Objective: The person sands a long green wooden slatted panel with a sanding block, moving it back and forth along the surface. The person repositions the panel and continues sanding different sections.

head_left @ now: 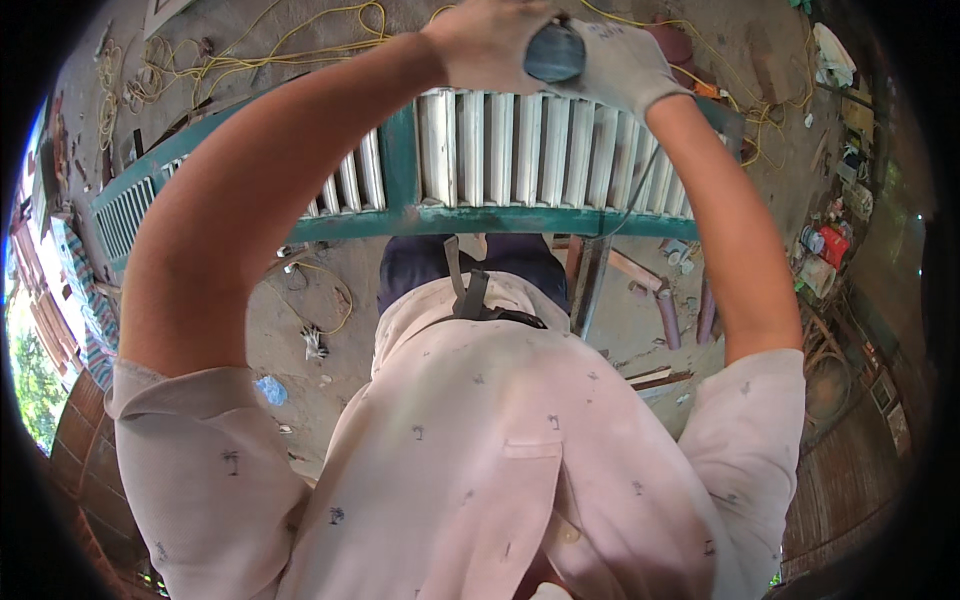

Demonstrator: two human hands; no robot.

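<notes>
Both my arms reach forward over a long louvred shutter [400, 160] with a green frame and pale slats. At its far edge, my left hand [488, 45] and my right hand [622, 68] close around a hand-held power tool [555, 53]. Only the tool's round, grey-blue end shows between them; its working part is hidden. A pale work glove covers my right hand, and my left looks gloved too. The left fingers are partly cut off by the upper edge. A thin dark cord [640, 190] hangs over the slats near my right forearm.
Yellow cable [290, 45] lies in loops on the dirt floor beyond the shutter. Below it are a white glove [314, 344], a blue plastic scrap [270, 390] and reddish-brown pieces [668, 318]. At the right are clutter and a red packet [832, 245].
</notes>
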